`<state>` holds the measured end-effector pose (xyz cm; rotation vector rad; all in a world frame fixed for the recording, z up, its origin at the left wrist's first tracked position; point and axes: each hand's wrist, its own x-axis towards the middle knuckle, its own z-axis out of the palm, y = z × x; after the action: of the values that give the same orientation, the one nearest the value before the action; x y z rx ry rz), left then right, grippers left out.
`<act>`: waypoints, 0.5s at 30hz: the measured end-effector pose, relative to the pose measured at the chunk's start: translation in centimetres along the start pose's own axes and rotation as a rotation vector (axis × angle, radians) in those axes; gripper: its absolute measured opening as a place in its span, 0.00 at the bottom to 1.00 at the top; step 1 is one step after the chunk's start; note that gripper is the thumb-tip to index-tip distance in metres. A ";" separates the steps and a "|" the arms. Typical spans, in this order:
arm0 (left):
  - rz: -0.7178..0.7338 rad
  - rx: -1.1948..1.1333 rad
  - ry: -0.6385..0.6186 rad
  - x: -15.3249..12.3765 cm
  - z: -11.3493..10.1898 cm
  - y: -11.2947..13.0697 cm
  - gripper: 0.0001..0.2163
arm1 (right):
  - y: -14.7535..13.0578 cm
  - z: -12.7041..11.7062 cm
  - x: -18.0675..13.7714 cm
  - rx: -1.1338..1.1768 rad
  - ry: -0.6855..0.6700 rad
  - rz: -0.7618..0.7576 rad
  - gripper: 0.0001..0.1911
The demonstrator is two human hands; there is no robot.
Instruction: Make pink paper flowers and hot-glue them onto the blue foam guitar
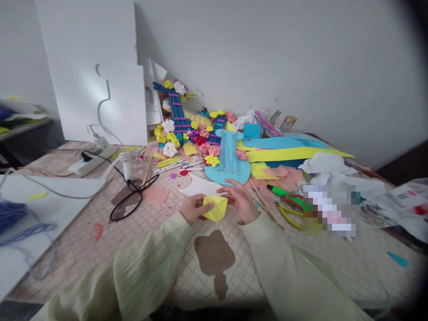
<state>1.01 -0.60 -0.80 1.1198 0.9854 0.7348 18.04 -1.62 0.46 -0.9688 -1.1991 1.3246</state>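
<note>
My left hand [194, 208] pinches a small folded piece of yellow paper [216, 208], with the thumb on its front face. Crease lines run across the paper, which is held up above the tabletop. Close by on the right, my right hand [241, 201] has its fingers stretched apart near the paper's upper right corner; whether a fingertip touches it I cannot tell. Just beyond both hands lie a white paper piece [200, 185] and a light blue guitar-shaped cutout [230, 156] with beads along its strips.
Behind are paper flowers [170, 149] on dark blue shapes, and yellow and blue paper strips [294, 154]. Green-handled and yellow-handled tools [289, 209] and thin sticks [264, 203] lie right. At left are a black cable [125, 218], a glue gun [127, 167] and a power strip [92, 158].
</note>
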 end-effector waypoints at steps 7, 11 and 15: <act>-0.016 0.081 -0.042 0.8 -1.0 0.7 0.20 | 1.5 -1.5 -1.0 -0.700 -0.159 -0.474 0.21; -0.002 0.194 -0.050 2.0 -1.3 1.5 0.20 | 1.6 -1.8 0.2 -1.130 -0.132 -0.762 0.15; 0.135 0.341 0.080 2.8 -2.7 2.3 0.19 | 1.7 -2.4 1.6 -1.282 -0.092 -0.825 0.12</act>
<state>-0.39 3.56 0.33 1.4734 1.1396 0.7411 19.87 0.38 -1.46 -1.0138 -2.2404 -0.1856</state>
